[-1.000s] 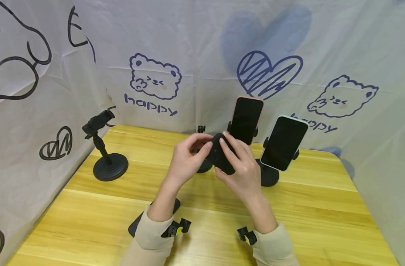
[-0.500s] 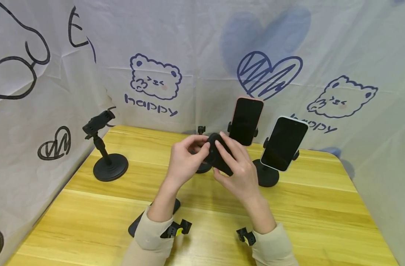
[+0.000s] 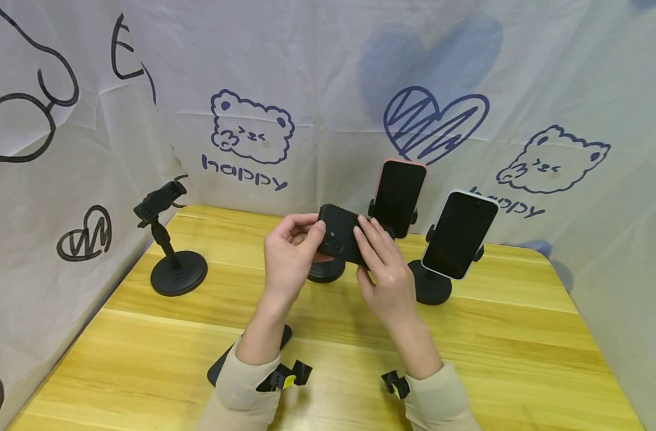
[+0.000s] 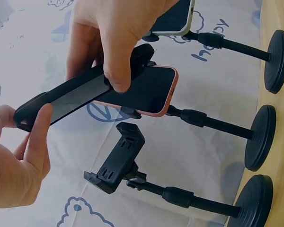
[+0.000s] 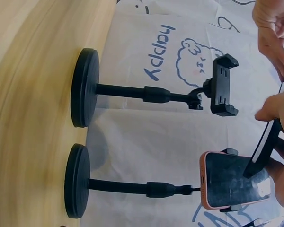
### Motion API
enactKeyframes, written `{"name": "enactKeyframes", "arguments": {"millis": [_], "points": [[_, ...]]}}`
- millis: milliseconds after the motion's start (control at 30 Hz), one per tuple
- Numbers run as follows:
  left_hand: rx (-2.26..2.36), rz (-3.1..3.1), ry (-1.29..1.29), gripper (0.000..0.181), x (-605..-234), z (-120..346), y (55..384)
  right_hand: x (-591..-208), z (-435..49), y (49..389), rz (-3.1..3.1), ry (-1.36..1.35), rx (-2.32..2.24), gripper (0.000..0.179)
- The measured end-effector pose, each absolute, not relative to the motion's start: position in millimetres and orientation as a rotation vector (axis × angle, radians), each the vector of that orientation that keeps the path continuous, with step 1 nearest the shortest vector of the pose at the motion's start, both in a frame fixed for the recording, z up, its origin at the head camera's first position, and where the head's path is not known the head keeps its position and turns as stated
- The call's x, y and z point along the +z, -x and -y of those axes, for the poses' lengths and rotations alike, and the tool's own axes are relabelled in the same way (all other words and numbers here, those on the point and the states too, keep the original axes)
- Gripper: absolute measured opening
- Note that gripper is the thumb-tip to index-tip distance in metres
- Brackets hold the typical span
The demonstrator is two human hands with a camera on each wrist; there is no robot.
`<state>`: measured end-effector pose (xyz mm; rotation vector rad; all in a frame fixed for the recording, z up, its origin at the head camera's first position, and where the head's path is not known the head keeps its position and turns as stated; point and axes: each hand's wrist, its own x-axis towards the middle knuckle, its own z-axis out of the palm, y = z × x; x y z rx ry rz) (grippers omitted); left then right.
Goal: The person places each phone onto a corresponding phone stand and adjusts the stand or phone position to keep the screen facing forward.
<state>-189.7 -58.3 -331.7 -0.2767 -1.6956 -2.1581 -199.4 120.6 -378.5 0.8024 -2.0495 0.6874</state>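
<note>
A black phone (image 3: 340, 226) is held between both hands above the middle of the table, its camera bump toward the left. My left hand (image 3: 286, 258) pinches the camera end with thumb and fingers. The other end is gripped by my right hand (image 3: 387, 272), fingers on the back; in the left wrist view its thumb presses the screen side. Behind the phone stands an unloaded phone stand (image 4: 117, 158), only its base (image 3: 327, 272) showing in the head view. Just right of it, a pink-cased phone (image 3: 399, 197) sits clamped in another stand.
A white-cased phone (image 3: 459, 234) sits in a stand at the right. Another unloaded stand (image 3: 166, 239) is at the far left. A second dark phone (image 3: 220, 364) lies on the wooden table (image 3: 522, 335), partly hidden under the left forearm. A printed cloth hangs behind.
Both hands have shifted slightly left with the phone. It has turned from a steep slant to lying more sideways, and more of its back now shows.
</note>
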Motion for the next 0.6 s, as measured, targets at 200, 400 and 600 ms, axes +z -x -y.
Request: {"name": "enactKeyframes", "arguments": {"millis": [200, 400, 600], "points": [[-2.208, 1.654, 0.267, 0.015, -331.0, 56.6, 189.1, -384.3, -119.0, 202.2, 2.025, -0.812, 0.661, 0.065], [-2.242, 1.653, 0.261, 0.012, -331.3, 57.0, 190.0, -386.8, -119.1, 202.8, 2.014, -0.821, 0.66, 0.062], [-2.234, 1.698, 0.277, 0.014, -330.5, 57.9, 190.3, -386.5, -121.2, 204.8, 1.975, -0.814, 0.652, 0.055]]}}
